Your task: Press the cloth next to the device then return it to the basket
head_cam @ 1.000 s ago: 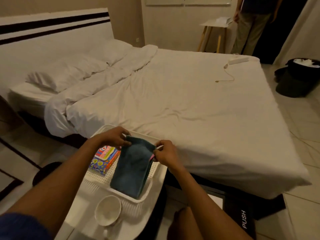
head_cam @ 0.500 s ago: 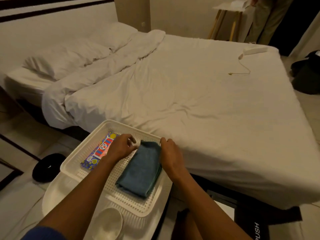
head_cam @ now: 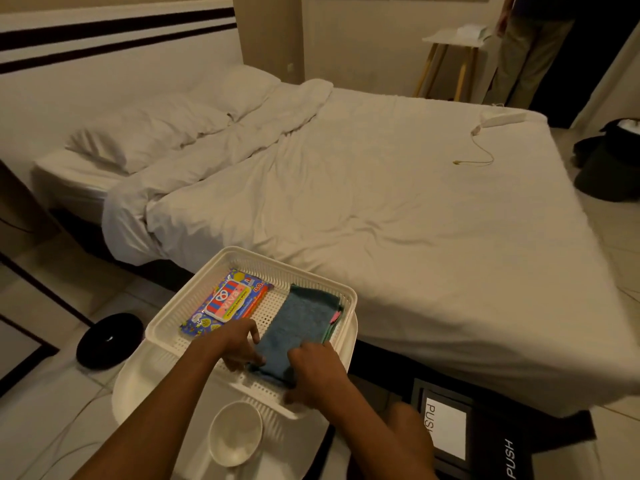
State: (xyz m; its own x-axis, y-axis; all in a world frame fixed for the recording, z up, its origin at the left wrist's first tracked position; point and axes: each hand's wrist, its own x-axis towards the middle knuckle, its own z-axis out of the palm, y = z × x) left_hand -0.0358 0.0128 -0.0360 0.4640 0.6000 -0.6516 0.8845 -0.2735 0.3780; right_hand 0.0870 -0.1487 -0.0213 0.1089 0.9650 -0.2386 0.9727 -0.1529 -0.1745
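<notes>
A folded blue cloth [head_cam: 301, 320] lies flat in the right half of the white perforated basket [head_cam: 249, 258], with a pink tag and a green edge showing on its right side. My left hand [head_cam: 235, 344] curls its fingers on the cloth's near left edge. Over the near right corner lies my right hand [head_cam: 318, 368], covering that end. A white device [head_cam: 502, 117] with a thin cable rests on the far right corner of the bed.
A colourful wipes packet [head_cam: 228, 303] fills the basket's left half. The basket sits on a white stand, with a white bowl [head_cam: 235, 433] in front. A black bin marked PUSH [head_cam: 485, 441] stands right of it, a black round object [head_cam: 109, 339] left. Someone stands by a small table [head_cam: 453, 39].
The cloth went from hanging by its top edge to lying flat in the basket. Both hands slid from its far end to its near end.
</notes>
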